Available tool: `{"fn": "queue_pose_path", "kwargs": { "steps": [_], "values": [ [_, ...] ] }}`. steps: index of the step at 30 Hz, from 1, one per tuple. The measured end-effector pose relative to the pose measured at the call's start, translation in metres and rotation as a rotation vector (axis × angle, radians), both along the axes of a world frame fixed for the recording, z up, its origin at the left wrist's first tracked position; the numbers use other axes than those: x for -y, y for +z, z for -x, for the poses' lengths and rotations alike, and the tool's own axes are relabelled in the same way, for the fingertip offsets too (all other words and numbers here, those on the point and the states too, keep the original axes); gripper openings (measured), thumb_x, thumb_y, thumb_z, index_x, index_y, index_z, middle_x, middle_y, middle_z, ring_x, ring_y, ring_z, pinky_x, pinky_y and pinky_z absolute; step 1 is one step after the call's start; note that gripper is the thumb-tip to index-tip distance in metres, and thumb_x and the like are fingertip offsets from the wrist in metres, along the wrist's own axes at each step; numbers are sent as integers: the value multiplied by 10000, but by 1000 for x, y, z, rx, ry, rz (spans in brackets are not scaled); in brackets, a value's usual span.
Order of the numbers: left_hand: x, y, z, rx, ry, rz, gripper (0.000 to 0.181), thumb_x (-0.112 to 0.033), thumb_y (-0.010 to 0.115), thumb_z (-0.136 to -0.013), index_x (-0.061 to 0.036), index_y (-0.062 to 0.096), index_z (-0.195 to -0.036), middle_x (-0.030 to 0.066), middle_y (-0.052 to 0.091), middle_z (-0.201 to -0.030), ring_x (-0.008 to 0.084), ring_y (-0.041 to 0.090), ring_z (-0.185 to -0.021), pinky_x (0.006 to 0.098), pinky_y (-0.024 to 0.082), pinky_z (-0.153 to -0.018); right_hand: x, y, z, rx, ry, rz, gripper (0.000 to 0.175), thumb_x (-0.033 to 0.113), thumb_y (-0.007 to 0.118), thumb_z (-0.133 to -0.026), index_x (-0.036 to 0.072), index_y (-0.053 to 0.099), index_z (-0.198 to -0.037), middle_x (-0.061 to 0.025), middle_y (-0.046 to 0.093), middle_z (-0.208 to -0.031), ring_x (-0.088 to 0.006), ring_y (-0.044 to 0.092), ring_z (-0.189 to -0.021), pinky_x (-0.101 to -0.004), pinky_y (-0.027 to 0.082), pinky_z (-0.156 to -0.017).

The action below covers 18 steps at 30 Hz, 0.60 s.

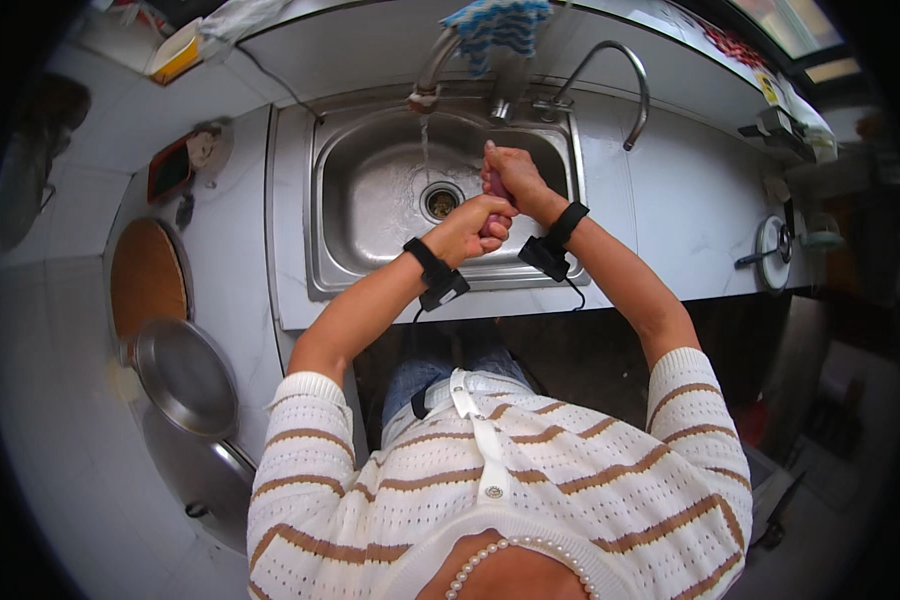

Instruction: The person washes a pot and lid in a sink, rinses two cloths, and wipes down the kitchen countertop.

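Over the right part of a stainless steel sink [367,172], my left hand [469,226] and my right hand [516,176] are both closed around one pinkish-purple cloth or soft item [499,186]. My right hand is the farther one, with my left hand just below it in the picture. Most of the item is hidden by my fingers, so its exact kind cannot be told. Water runs from a curved metal faucet [436,67] into the basin, left of my hands, near the drain [442,201].
A blue and white cloth [495,34] hangs over the faucet. A thin curved tap [641,82] rises at the sink's right. Left on the counter lie a round brown board [146,277] and a metal pan [187,379]. A plate [774,259] with a utensil stands far right.
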State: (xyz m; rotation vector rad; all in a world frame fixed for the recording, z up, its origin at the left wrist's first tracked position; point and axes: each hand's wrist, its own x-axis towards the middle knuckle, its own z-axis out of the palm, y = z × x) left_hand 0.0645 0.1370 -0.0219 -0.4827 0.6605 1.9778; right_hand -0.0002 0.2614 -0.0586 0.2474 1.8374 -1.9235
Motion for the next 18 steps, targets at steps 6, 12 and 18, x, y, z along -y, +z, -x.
{"fn": "queue_pose_path", "kwargs": {
  "steps": [6, 12, 18],
  "values": [
    [-20, -57, 4, -340, -42, 530, 107, -109, 600, -722, -47, 516, -697, 43, 511, -592, 115, 454, -403, 249, 293, -330, 11, -7, 0, -93, 32, -247, 271, 259, 502, -912, 14, 582, -826, -34, 503, -598, -130, 479, -451, -267, 414, -425],
    [-25, -107, 7, -871, -169, 1256, 539, -203, 578, -763, 83, 310, -1133, 311, 598, -943, 430, 588, -934, 456, 477, -803, 26, -40, 7, -87, -94, -740, 209, 143, 509, -804, -17, 615, -887, -210, 613, -833, -323, 590, -779, -379, 480, -696],
    [-18, -94, -5, -963, -325, 1332, 540, -178, 606, -734, 65, 311, -1115, 266, 625, -909, 397, 619, -876, 446, 493, -772, 30, -52, -1, -47, -70, -950, 246, 136, 555, -742, -32, 639, -900, -286, 596, -993, -414, 563, -995, -404, 455, -877]
  ]
}}
